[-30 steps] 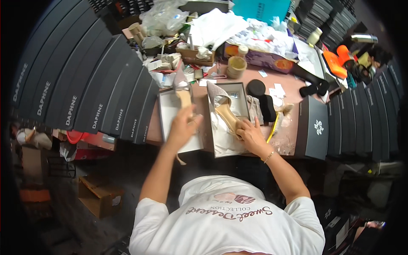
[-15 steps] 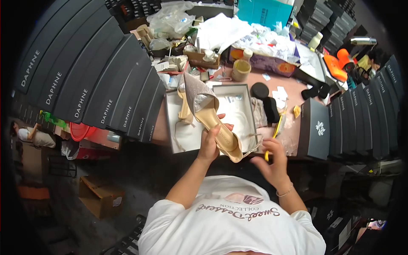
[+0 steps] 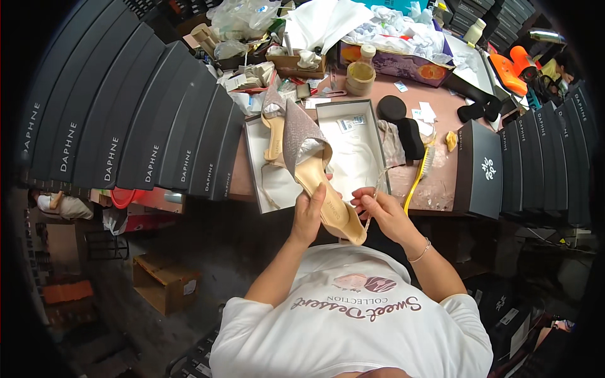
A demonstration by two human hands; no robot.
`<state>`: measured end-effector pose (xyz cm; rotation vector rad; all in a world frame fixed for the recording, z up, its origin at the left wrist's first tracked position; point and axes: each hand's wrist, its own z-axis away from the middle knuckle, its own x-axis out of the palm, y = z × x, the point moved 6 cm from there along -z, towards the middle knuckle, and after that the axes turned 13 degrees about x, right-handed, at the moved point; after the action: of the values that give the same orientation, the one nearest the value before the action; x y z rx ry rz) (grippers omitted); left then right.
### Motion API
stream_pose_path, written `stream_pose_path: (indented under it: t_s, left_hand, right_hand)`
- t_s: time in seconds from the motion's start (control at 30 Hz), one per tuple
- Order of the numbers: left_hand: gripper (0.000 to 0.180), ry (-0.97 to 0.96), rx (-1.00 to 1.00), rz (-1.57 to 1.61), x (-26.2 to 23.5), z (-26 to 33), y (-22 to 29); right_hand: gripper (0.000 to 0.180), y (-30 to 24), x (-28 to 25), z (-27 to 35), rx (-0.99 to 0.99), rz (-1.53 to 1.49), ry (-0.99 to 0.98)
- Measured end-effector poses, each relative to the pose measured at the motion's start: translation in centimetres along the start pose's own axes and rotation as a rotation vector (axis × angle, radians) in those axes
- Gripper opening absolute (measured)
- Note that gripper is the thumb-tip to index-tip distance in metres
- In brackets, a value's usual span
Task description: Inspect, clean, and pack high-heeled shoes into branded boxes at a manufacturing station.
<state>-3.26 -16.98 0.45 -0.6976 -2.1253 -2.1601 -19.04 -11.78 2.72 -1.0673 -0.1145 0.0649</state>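
My left hand (image 3: pixel 310 211) grips a glittery pointed shoe (image 3: pixel 307 157) with a tan insole from its left side, lifted above the table's front edge. My right hand (image 3: pixel 378 211) pinches the shoe's thin clear heel strap (image 3: pixel 377 186) by the heel. The matching shoe (image 3: pixel 274 132) lies in the white open box half (image 3: pixel 265 183) on the left. The other open box half (image 3: pixel 353 145), lined with white paper, stands right beside it.
A row of dark shoe boxes (image 3: pixel 126 120) leans at the left; more dark boxes (image 3: pixel 523 164) stand at the right. On the brown table lie a yellow brush (image 3: pixel 419 173), black pads (image 3: pixel 400 123), a jar (image 3: pixel 360 75) and cluttered paper and bags at the back.
The shoe came out of the box and toward me. My left hand has shifted to its side, and my right hand has moved up from the lower right to take the strap.
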Motion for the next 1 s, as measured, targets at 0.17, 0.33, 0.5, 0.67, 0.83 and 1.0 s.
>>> stream_pose_path:
  t_s: [0.17,0.33,0.5,0.67,0.83,1.0]
  left_hand:
    - [0.049,-0.022,-0.082,-0.37,-1.5,2.7,-4.1]
    - [0.06,-0.108,-0.068,0.08,0.2,6.6,-5.1]
    - [0.035,-0.657,-0.002,-0.742,1.8,-0.1,1.4]
    - [0.026,-0.654,0.49,-1.151,4.4,-13.7,0.4]
    - [0.024,-0.919,0.58,-1.739,2.8,-18.4,-11.0]
    - [0.006,-0.653,0.854,-1.498,6.7,-21.0,5.2]
  right_hand:
    - [0.047,-2.9,2.0,0.5,-0.102,0.729,0.093]
    - [0.099,0.2,3.6,1.0,-0.215,0.857,-0.064]
    - [0.089,2.2,-1.6,3.2,-0.128,0.329,-0.138]
    - [0.089,2.5,-7.9,6.1,0.005,-0.055,0.077]
    - [0.079,3.1,-7.6,7.1,-0.157,-0.134,0.088]
    - [0.045,3.8,-8.8,8.5,-0.129,-0.303,0.113]
